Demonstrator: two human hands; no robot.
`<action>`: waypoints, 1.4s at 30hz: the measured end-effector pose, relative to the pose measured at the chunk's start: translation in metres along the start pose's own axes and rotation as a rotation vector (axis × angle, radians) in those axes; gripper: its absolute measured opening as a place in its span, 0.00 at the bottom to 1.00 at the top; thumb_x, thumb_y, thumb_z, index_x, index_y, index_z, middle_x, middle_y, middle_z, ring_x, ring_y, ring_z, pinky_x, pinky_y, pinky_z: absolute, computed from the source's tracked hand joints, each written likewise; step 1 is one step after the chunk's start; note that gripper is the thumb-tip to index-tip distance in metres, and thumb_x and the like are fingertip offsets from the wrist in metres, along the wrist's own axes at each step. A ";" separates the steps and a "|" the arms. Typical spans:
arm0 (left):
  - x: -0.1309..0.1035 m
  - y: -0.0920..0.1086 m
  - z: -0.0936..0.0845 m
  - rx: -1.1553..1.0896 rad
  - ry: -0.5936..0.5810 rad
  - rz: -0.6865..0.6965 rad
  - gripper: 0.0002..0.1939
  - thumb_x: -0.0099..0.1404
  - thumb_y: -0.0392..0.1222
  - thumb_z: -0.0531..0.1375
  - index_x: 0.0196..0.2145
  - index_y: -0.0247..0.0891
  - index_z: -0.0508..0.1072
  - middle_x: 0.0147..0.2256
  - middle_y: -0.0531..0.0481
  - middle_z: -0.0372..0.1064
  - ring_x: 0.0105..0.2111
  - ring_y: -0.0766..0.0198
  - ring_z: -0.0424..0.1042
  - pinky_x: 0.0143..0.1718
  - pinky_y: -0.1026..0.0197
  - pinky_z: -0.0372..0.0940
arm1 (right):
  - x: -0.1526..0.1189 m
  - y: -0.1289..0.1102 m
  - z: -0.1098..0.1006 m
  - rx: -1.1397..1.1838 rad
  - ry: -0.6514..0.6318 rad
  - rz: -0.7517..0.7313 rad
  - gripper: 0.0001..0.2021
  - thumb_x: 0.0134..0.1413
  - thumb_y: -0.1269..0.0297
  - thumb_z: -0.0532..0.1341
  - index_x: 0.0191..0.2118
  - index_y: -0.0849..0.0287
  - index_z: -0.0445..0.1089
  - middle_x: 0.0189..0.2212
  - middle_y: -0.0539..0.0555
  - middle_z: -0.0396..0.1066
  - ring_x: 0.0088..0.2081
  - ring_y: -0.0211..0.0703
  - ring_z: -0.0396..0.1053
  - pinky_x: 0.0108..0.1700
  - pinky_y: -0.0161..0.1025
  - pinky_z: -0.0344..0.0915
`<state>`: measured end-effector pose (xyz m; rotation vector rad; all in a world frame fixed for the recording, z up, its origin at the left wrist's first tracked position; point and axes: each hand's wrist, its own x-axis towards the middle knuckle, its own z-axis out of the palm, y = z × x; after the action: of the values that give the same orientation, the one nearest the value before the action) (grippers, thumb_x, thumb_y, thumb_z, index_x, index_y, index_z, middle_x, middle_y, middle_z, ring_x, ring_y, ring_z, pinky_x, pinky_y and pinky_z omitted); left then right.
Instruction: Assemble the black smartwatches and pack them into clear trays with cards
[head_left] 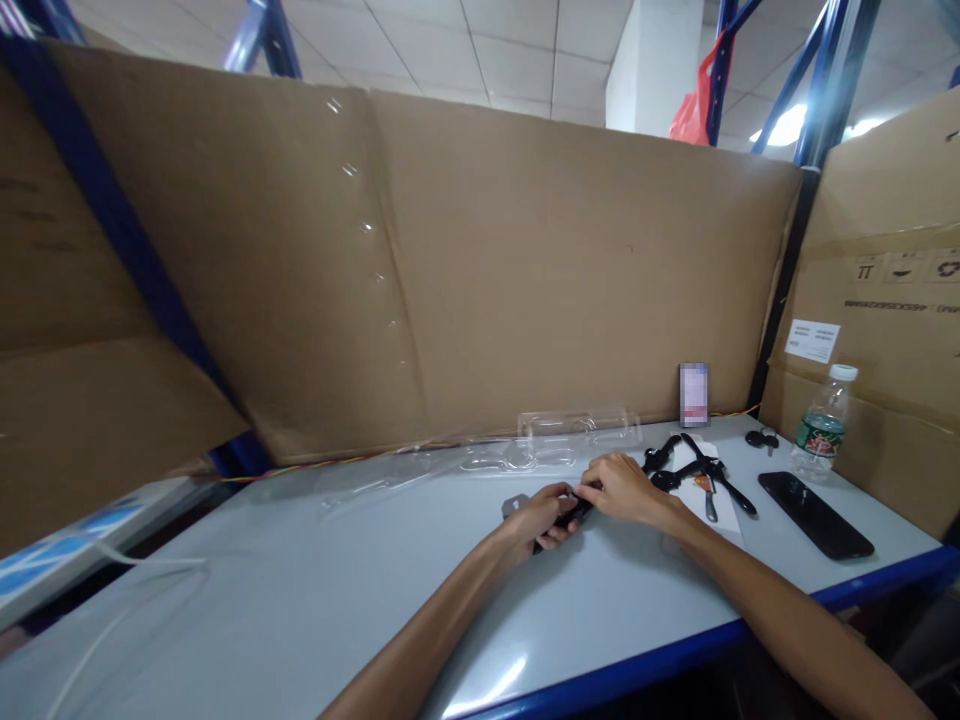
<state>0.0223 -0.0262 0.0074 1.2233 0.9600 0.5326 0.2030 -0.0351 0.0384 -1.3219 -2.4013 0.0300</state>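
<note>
Extending forearms (442, 615) over the front edge of the table (337, 580), curling left hand (534, 520) fingers around a black part (576, 511) near mid-table, pinching its end with right hand (622, 487) fingertips; possibly risking dropping it by gripping too loosely.

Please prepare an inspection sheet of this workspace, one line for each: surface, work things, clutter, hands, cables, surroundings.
Surface: glossy grey tabletop, blue edge.
Work things: small dark object, mostly hidden; black parts on and around white paper.
Clutter: clear plastic packaging, black smartphone, keys, labelled bottle, upright lit screen.
Hands: left hand holds the dark object; right hand is at it, grip unclear.
Cables: red-yellow wires at back; white cable at left.
Surroundings: cardboard panel, red bag above.
</note>
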 end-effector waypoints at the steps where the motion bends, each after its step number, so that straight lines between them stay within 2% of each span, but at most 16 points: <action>1: -0.001 0.001 0.001 0.006 0.004 0.001 0.14 0.60 0.45 0.60 0.40 0.41 0.60 0.21 0.59 0.61 0.14 0.78 0.47 0.19 0.69 0.32 | 0.000 0.000 0.001 0.023 0.003 -0.013 0.12 0.63 0.62 0.62 0.30 0.57 0.79 0.28 0.53 0.77 0.31 0.40 0.70 0.31 0.35 0.50; 5: -0.004 0.003 0.003 0.025 0.008 0.004 0.14 0.61 0.43 0.59 0.43 0.40 0.61 0.21 0.59 0.61 0.15 0.77 0.47 0.19 0.69 0.33 | 0.001 0.001 0.001 0.055 0.012 -0.038 0.13 0.65 0.62 0.61 0.31 0.57 0.79 0.28 0.52 0.77 0.30 0.39 0.69 0.31 0.35 0.50; 11: -0.003 0.002 0.002 0.027 0.008 -0.003 0.18 0.61 0.47 0.61 0.46 0.40 0.62 0.21 0.59 0.62 0.14 0.77 0.47 0.19 0.69 0.33 | 0.000 0.001 -0.002 -0.040 0.035 0.032 0.12 0.64 0.63 0.61 0.31 0.57 0.80 0.29 0.56 0.78 0.32 0.42 0.70 0.32 0.36 0.52; 19: -0.005 0.005 0.004 0.049 0.043 -0.038 0.15 0.62 0.43 0.57 0.46 0.41 0.62 0.20 0.59 0.61 0.14 0.76 0.47 0.18 0.69 0.34 | 0.001 0.005 -0.002 0.088 0.005 0.045 0.15 0.62 0.62 0.62 0.25 0.59 0.79 0.19 0.49 0.70 0.23 0.35 0.57 0.28 0.36 0.45; 23: -0.007 0.006 0.005 0.049 0.041 -0.016 0.14 0.61 0.43 0.58 0.44 0.40 0.63 0.21 0.58 0.62 0.15 0.77 0.47 0.18 0.69 0.34 | 0.001 0.004 -0.003 0.085 -0.011 0.060 0.15 0.61 0.62 0.63 0.25 0.59 0.79 0.19 0.49 0.69 0.23 0.35 0.57 0.27 0.36 0.44; 25: -0.007 0.006 0.005 0.050 0.033 -0.013 0.14 0.60 0.43 0.59 0.43 0.40 0.62 0.21 0.58 0.62 0.15 0.77 0.47 0.18 0.69 0.34 | 0.001 0.004 -0.003 0.081 -0.004 0.070 0.10 0.59 0.61 0.65 0.30 0.58 0.80 0.21 0.50 0.72 0.24 0.36 0.61 0.28 0.35 0.46; 27: -0.007 0.006 0.005 0.050 0.024 -0.012 0.14 0.60 0.42 0.59 0.43 0.41 0.62 0.21 0.59 0.62 0.14 0.77 0.47 0.18 0.69 0.34 | 0.001 0.006 -0.004 0.102 0.006 0.055 0.07 0.57 0.63 0.66 0.39 0.57 0.81 0.26 0.50 0.75 0.28 0.38 0.66 0.30 0.34 0.50; 29: -0.006 0.006 0.004 0.053 0.018 -0.014 0.15 0.60 0.42 0.58 0.45 0.41 0.62 0.21 0.59 0.62 0.14 0.77 0.47 0.18 0.69 0.34 | 0.002 0.010 -0.005 0.134 -0.017 0.011 0.12 0.56 0.66 0.67 0.47 0.54 0.80 0.30 0.50 0.77 0.31 0.39 0.69 0.33 0.33 0.54; 31: -0.006 0.006 0.004 0.064 0.009 -0.018 0.15 0.61 0.42 0.58 0.46 0.40 0.62 0.21 0.59 0.62 0.14 0.76 0.46 0.18 0.69 0.34 | 0.003 0.014 -0.007 0.147 -0.073 -0.044 0.15 0.56 0.69 0.66 0.48 0.51 0.80 0.33 0.51 0.78 0.34 0.39 0.70 0.35 0.33 0.56; 34: -0.007 0.007 0.004 0.076 -0.004 -0.016 0.15 0.61 0.43 0.58 0.45 0.41 0.62 0.21 0.59 0.62 0.14 0.76 0.47 0.18 0.69 0.34 | 0.003 0.020 -0.009 0.123 -0.122 -0.069 0.13 0.55 0.69 0.67 0.46 0.51 0.80 0.36 0.51 0.78 0.35 0.40 0.70 0.34 0.33 0.55; 38: -0.007 0.006 0.003 0.074 -0.014 -0.015 0.15 0.60 0.45 0.60 0.43 0.41 0.61 0.21 0.59 0.62 0.14 0.76 0.48 0.18 0.69 0.34 | 0.003 0.019 -0.008 0.048 -0.112 -0.032 0.05 0.58 0.65 0.67 0.38 0.56 0.81 0.32 0.53 0.76 0.33 0.39 0.68 0.32 0.33 0.52; 42: -0.006 0.005 0.003 0.057 -0.017 -0.013 0.17 0.59 0.46 0.60 0.44 0.41 0.62 0.21 0.59 0.62 0.14 0.76 0.48 0.18 0.69 0.34 | 0.002 0.012 -0.004 0.089 -0.111 -0.049 0.11 0.63 0.62 0.63 0.33 0.60 0.80 0.28 0.53 0.75 0.29 0.37 0.65 0.32 0.34 0.51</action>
<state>0.0220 -0.0312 0.0148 1.2697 0.9743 0.4866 0.2131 -0.0271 0.0403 -1.2508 -2.4929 0.1997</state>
